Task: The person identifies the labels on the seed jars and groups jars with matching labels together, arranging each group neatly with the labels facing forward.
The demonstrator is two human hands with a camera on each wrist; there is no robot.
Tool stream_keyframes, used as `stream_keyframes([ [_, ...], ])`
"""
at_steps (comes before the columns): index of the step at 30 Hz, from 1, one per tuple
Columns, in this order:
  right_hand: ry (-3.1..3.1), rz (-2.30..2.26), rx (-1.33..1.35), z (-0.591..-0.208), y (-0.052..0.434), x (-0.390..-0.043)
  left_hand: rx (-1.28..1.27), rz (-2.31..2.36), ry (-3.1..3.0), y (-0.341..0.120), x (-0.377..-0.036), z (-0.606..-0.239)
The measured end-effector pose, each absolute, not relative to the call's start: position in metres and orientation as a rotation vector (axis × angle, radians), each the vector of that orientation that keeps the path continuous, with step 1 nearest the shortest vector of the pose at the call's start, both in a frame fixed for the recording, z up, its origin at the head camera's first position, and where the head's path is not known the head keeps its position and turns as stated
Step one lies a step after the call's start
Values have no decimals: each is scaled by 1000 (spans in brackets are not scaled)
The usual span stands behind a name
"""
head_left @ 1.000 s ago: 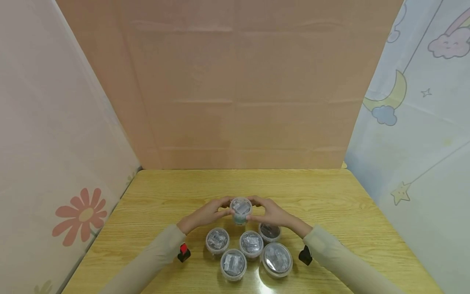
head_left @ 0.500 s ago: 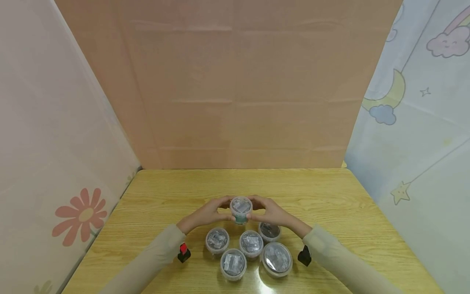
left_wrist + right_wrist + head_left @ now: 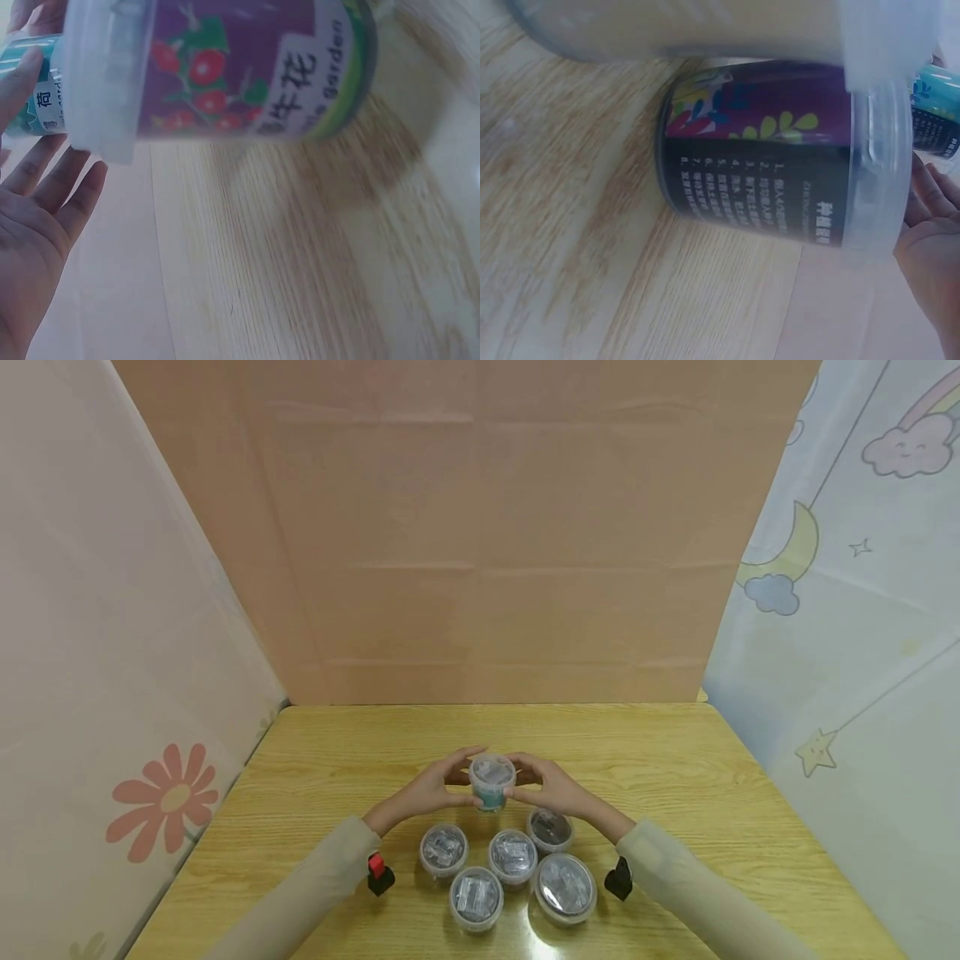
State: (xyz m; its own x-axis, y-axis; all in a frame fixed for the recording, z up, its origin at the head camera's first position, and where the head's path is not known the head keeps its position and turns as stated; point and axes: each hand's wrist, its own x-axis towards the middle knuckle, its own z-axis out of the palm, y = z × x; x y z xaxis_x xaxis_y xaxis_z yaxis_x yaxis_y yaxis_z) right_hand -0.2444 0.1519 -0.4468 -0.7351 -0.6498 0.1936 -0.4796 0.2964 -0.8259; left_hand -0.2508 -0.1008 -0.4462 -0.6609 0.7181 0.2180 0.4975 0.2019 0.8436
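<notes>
Between my two hands is a small plastic tub [image 3: 492,787] with a teal label and a clear lid, showing a grey packet inside. Fingers and thumb of my left hand [image 3: 427,789] grip its left side, and my right hand [image 3: 553,789] grips the right side. It is held above the table, lid tipped towards the head camera. The left wrist view shows the teal tub [image 3: 46,97] partly behind a nearer purple-labelled tub [image 3: 232,75]. In the right wrist view a purple and black tub [image 3: 757,161] stands before my right hand [image 3: 934,247], and the teal tub [image 3: 936,97] shows behind it.
Several lidded tubs stand on the wooden table [image 3: 337,752] near me: a left one [image 3: 444,849], a middle one [image 3: 513,857], a front one [image 3: 476,899], a wide one [image 3: 566,887] and a dark one [image 3: 551,829]. A tan panel [image 3: 480,568] rises behind.
Both hands have raised the teal tub slightly and tilted it so that more of its label shows. Fingers have shifted a little around it. The tubs on the table stay put.
</notes>
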Motion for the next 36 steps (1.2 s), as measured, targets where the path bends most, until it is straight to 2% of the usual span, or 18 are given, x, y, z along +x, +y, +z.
stream_keyframes([
  [5, 2391, -1431, -1060, -460, 155, -252, 1166, 1479, 2211, -100, -252, -444],
  [19, 2416, -1476, -1063, -459, 155, -245, 1040, 1557, 2223, -97, -250, -442],
  [28, 2459, -1474, -1086, -439, 146, -230, 980, 1611, 2259, -96, -265, -468],
  [36, 2471, -1530, -1125, -460, 145, -241, 999, 1620, 2306, -95, -264, -470],
])
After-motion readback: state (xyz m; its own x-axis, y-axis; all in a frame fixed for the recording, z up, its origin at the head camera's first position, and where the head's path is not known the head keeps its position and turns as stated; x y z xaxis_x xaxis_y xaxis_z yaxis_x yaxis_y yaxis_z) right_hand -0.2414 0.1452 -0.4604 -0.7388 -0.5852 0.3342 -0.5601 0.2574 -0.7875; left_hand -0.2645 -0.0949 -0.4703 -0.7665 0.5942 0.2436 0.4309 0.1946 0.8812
